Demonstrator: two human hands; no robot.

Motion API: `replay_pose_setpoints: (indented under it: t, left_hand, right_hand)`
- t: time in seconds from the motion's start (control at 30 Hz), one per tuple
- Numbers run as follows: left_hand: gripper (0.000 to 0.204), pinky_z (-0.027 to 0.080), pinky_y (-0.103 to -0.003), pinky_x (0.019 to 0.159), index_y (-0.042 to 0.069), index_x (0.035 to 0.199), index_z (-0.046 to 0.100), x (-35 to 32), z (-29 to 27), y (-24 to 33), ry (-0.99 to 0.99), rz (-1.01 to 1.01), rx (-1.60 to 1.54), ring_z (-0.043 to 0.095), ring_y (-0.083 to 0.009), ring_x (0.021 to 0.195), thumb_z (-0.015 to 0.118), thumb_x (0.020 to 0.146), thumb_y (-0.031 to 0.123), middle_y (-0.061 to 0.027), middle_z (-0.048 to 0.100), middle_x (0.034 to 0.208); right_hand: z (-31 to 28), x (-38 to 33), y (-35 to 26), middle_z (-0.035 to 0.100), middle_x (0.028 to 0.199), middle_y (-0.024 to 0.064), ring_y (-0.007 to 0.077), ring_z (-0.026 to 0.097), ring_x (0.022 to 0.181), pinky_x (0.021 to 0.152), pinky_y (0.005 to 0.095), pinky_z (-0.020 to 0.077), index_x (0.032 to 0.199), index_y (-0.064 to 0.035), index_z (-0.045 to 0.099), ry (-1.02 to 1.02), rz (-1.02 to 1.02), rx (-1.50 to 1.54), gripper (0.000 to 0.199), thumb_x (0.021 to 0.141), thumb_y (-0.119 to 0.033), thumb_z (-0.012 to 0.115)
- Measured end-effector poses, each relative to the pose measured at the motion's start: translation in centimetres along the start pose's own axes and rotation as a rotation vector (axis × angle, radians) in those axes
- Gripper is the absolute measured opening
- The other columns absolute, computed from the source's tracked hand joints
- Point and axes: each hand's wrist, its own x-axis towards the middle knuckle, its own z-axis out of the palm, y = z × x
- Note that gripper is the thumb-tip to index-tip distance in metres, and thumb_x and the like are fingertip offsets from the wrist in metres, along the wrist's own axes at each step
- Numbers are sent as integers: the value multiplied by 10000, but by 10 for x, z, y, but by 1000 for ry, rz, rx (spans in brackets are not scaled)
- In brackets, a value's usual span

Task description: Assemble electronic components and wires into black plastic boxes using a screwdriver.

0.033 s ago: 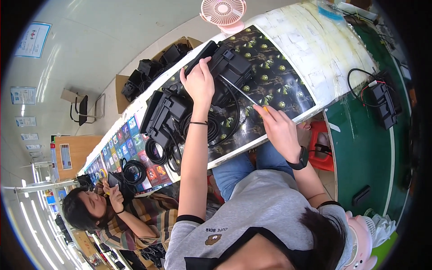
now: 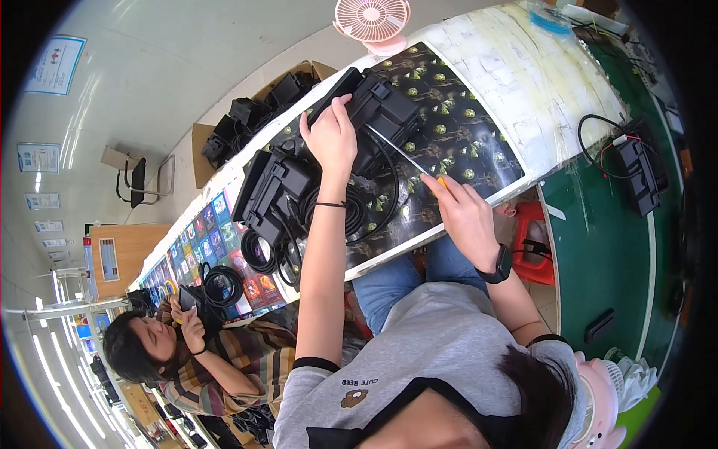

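My left hand [image 2: 333,138] is closed on a black plastic box [image 2: 385,108] with its flap standing up. Its fingers hook over the box's near left part. In my right hand [image 2: 467,213] is a screwdriver with a yellow-orange handle [image 2: 440,181], mostly covered by my fingers. The long metal shaft [image 2: 396,147] slants up to the box's near side; where its tip sits is hidden. A coil of black cable [image 2: 355,213] lies below the box, partly behind my left forearm. Left of that forearm rests a second black box [image 2: 277,191] with its own coiled cable [image 2: 259,251].
A pink fan [image 2: 372,19] stands at the table's far edge. Behind the table, a carton [image 2: 203,161] holds more black boxes. A co-worker [image 2: 232,359] handles a dark part at the left. Another black device [image 2: 638,168] lies on the green surface [image 2: 591,254] at right.
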Motion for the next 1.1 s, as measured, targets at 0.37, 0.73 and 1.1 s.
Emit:
replay_pose_setpoints:
  t: [0.37,0.73,1.1]
  left_hand:
    - [465,234,-454,1160,137,1069,762,-1,-2,2,-27,-7,16,691,-255,939,321,1072,283,-92,746,919]
    - [437,252,-450,1150,137,1036,773,-1,-4,1,-18,-14,27,698,-255,906,362,1058,284,-106,745,898]
    - [461,272,-442,1140,133,1029,767,-2,-4,-3,21,-3,12,697,-265,876,326,1059,262,-122,736,862]
  right_hand:
    - [7,0,3,667,1084,100,263,669,787,700,375,570,1335,-144,600,-13,57,287,543,816,3,659]
    - [14,3,4,677,1037,117,229,629,646,632,340,545,1359,-124,586,-38,41,316,494,883,-2,631]
    - [-3,8,9,665,1015,38,12,443,630,495,148,367,1417,-95,546,-373,738,1494,411,1006,-84,568]
